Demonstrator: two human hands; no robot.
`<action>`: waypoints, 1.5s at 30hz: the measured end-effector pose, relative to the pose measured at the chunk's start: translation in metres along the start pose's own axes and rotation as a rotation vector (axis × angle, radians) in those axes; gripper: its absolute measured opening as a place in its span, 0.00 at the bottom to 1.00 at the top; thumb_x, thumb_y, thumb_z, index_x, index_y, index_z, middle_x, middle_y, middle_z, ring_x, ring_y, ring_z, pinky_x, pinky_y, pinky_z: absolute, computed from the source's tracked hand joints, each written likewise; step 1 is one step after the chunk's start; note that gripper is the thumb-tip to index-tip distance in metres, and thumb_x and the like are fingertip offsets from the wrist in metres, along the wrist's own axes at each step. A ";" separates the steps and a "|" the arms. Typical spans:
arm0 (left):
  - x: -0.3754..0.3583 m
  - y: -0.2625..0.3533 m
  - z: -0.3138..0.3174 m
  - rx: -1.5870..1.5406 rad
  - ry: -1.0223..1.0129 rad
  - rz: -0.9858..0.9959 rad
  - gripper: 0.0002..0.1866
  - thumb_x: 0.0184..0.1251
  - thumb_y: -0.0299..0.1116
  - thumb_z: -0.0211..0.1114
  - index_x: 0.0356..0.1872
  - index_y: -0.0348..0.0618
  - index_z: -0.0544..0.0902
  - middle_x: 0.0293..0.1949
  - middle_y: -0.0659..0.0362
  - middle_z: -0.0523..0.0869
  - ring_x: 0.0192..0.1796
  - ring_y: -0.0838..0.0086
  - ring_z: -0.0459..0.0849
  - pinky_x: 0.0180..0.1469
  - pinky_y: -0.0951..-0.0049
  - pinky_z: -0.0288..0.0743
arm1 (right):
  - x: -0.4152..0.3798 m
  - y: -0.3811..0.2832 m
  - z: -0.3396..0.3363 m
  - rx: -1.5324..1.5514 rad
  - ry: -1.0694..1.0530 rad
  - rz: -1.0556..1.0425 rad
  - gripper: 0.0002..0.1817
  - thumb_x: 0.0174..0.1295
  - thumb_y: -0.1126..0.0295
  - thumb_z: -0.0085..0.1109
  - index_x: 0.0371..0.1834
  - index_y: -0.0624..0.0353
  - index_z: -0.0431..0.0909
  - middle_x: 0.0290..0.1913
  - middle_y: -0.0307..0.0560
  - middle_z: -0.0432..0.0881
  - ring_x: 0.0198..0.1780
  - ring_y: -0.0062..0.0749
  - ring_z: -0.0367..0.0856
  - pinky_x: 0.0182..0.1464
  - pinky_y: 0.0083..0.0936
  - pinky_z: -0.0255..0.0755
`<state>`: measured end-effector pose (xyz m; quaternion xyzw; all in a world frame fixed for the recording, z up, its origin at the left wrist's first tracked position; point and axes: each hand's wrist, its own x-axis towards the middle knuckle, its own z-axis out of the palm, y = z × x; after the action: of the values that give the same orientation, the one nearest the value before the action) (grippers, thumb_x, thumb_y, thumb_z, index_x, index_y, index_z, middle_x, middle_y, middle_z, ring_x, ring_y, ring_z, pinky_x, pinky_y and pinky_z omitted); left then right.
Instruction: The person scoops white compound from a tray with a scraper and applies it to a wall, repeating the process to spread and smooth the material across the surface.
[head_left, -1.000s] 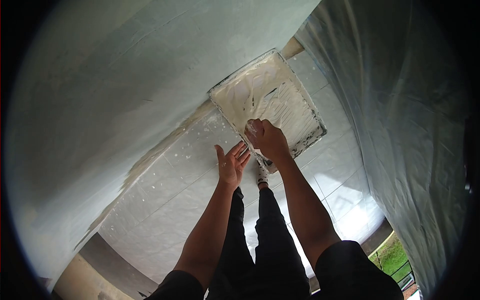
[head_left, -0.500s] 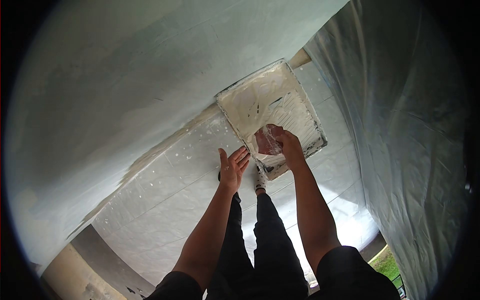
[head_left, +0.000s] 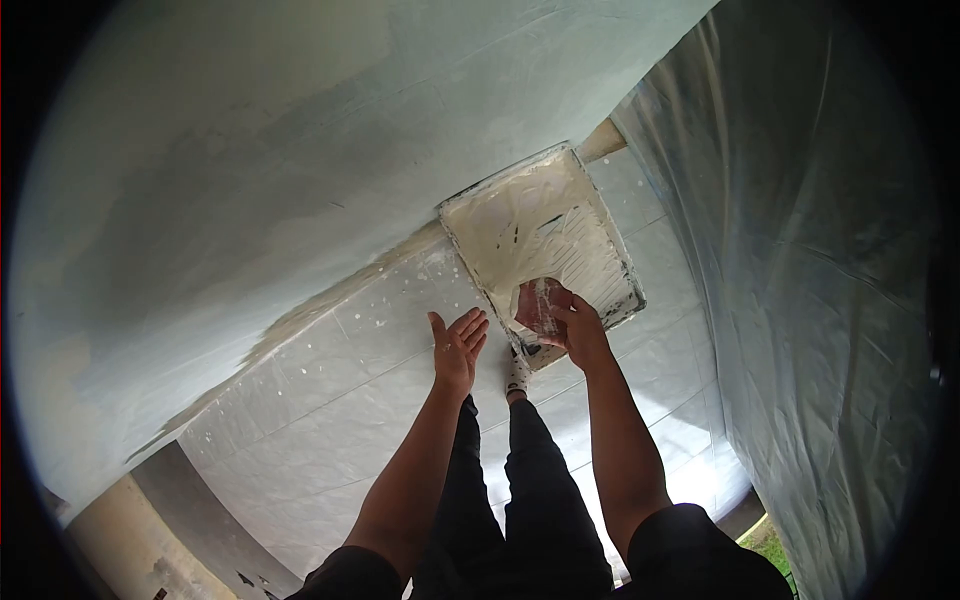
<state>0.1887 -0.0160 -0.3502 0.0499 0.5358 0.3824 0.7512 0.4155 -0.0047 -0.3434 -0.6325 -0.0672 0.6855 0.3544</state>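
Note:
My right hand [head_left: 583, 335] grips a flat reddish-brown scraper [head_left: 538, 305], which is streaked with white paste. The scraper is over the near left part of a paint tray [head_left: 612, 225]; whether it touches the tray cannot be told. Thick cream-coloured paste [head_left: 525, 215] coats the tray's far half, and ridges show through on the near right side. To the left of the tray, my left hand [head_left: 459, 347] is held open with its fingers stretched out and a small pale smear on it. Nothing is in that hand.
A wall [head_left: 300, 150] with patchy pale coating rises on the left. Plastic sheeting [head_left: 800, 300] hangs on the right. Pale covering [head_left: 340, 400] with white spatters lies on the floor. My foot in a spotted sock [head_left: 517, 376] is close to the tray's near corner.
The right hand and scraper have shifted slightly toward my body, over the tray's near edge. My left hand has moved a little left, away from the tray. The view has tilted slightly.

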 end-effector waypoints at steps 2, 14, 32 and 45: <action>-0.001 -0.002 0.000 -0.007 0.019 0.006 0.57 0.69 0.78 0.28 0.72 0.27 0.66 0.73 0.40 0.69 0.76 0.54 0.66 0.79 0.58 0.52 | 0.002 0.006 -0.005 0.121 -0.052 0.010 0.23 0.69 0.69 0.55 0.66 0.63 0.70 0.55 0.48 0.81 0.47 0.37 0.87 0.38 0.35 0.89; -0.012 -0.009 0.001 -0.005 0.082 0.024 0.55 0.71 0.76 0.28 0.70 0.28 0.69 0.70 0.41 0.73 0.74 0.56 0.70 0.78 0.60 0.55 | -0.009 -0.002 -0.003 0.452 -0.235 0.118 0.25 0.75 0.50 0.44 0.66 0.54 0.72 0.58 0.46 0.83 0.54 0.41 0.85 0.47 0.46 0.83; -0.157 0.110 0.120 0.290 0.039 0.761 0.44 0.81 0.62 0.29 0.59 0.26 0.79 0.60 0.43 0.82 0.67 0.56 0.78 0.75 0.59 0.64 | -0.197 -0.149 0.037 0.804 -0.652 -0.169 0.30 0.66 0.51 0.51 0.69 0.50 0.73 0.65 0.46 0.79 0.65 0.43 0.77 0.66 0.45 0.72; -0.532 0.546 0.282 0.948 0.351 2.640 0.23 0.79 0.43 0.53 0.60 0.34 0.80 0.65 0.43 0.78 0.70 0.48 0.73 0.74 0.53 0.64 | -0.592 -0.525 0.262 0.536 -1.076 -1.099 0.27 0.76 0.53 0.45 0.70 0.58 0.66 0.67 0.48 0.74 0.65 0.44 0.77 0.61 0.47 0.76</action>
<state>0.0709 0.1281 0.4412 0.7039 0.2567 0.5814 -0.3171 0.3563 0.1395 0.4754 0.0129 -0.3626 0.6165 0.6988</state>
